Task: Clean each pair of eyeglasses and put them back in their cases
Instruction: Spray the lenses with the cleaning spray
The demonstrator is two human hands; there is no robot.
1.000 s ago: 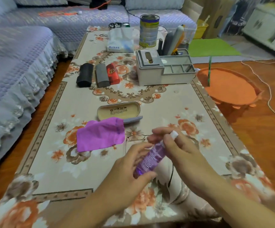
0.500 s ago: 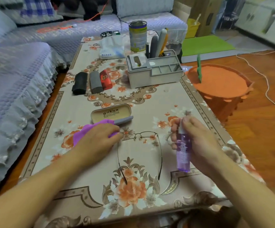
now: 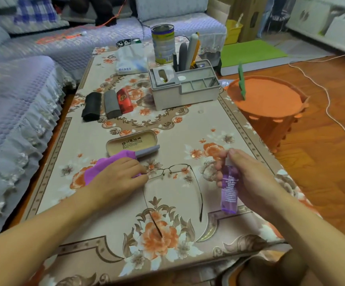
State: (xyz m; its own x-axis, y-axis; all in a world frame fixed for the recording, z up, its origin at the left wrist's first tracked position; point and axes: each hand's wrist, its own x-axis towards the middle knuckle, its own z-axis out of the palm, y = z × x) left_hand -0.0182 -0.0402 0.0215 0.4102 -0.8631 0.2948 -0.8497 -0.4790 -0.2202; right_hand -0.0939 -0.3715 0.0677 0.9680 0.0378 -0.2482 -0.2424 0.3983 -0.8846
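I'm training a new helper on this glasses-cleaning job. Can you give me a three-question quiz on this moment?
1. True or false: the eyeglasses lie on the table with temples unfolded.
2. What does the right hand hold? A) purple cloth B) spray bottle C) red case
3. How many closed cases lie beyond the open case?

Key: 1. True. 2. B, the spray bottle; the left hand rests on the purple cloth. 3. Three: black case, grey case, red case.

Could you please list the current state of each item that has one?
eyeglasses: unfolded, on table
open case: empty
closed cases: three, shut
purple cloth: under left hand
spray bottle: upright, gripped by right hand
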